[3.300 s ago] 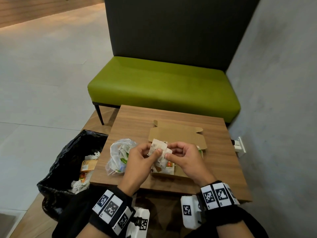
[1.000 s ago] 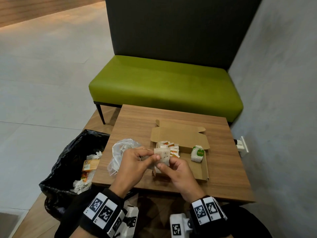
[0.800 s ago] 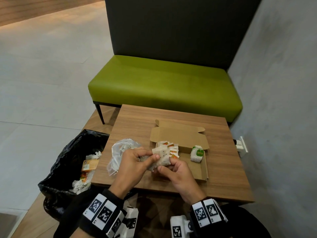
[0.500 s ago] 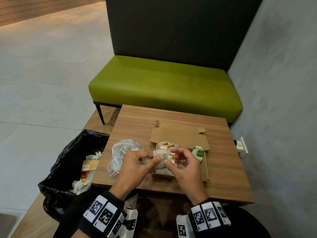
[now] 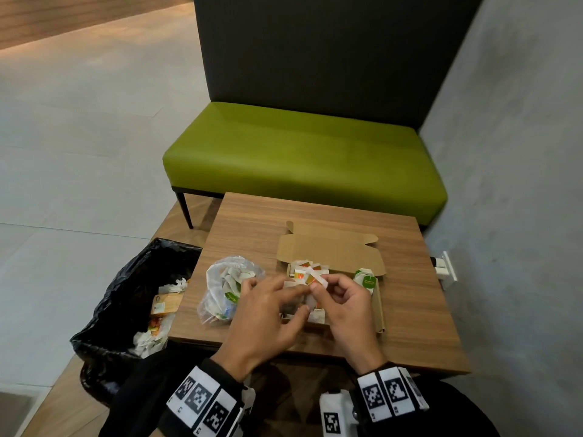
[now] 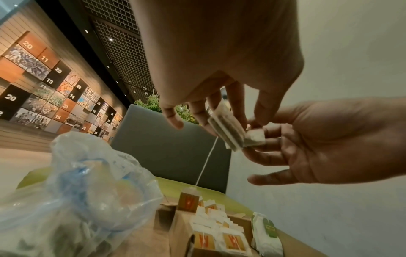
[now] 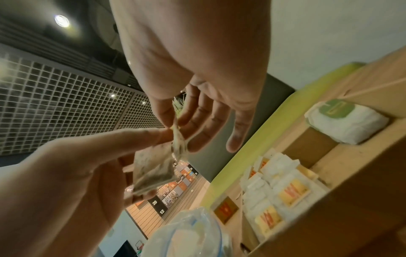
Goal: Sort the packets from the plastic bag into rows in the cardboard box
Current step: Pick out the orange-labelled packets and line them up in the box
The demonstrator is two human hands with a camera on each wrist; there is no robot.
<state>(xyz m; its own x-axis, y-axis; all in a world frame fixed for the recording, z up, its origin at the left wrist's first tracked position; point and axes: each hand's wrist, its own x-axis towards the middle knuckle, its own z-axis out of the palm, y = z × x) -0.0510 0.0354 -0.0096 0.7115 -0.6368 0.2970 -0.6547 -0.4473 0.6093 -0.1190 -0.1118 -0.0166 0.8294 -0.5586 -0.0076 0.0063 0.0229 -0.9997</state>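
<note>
Below the fingertips, the cardboard box [image 5: 378,313] holds rowed packets [image 7: 292,191]. Left hand [image 5: 268,316] and right hand [image 5: 345,305] together pinch a tea bag [image 6: 228,133]; the plastic bag [image 5: 225,285] sits left.

Green bench [image 5: 303,159], dark panel behind; grey wall [image 5: 517,152] right.

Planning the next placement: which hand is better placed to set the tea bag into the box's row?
Right hand, probably: it pinches the tea bag directly above the cardboard box; the left hand sits nearer the plastic bag.
</note>
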